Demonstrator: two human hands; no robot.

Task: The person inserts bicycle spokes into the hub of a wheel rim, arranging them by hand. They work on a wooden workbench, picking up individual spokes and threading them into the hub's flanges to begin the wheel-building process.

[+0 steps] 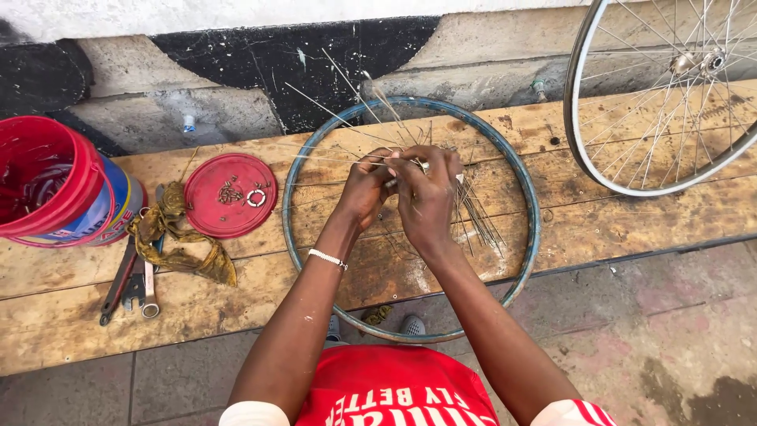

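Note:
A bare blue-grey bicycle rim (527, 197) lies flat on the wooden bench (236, 308), overhanging its front edge. Both hands meet over the rim's middle. My left hand (364, 188) pinches thin metal spokes (473, 209) near a hub that the fingers hide. My right hand (426, 193) is closed around the same cluster, with several loose spokes fanning out toward the wall and down to the right. A thin bracelet sits on my left wrist.
A red lid (230, 196) with small nipples and a ring lies left of the rim. Beside it are a dirty yellow rag (177, 237), spanners (134, 284) and a red bucket (47, 185). A built spoked wheel (670, 95) leans at the right.

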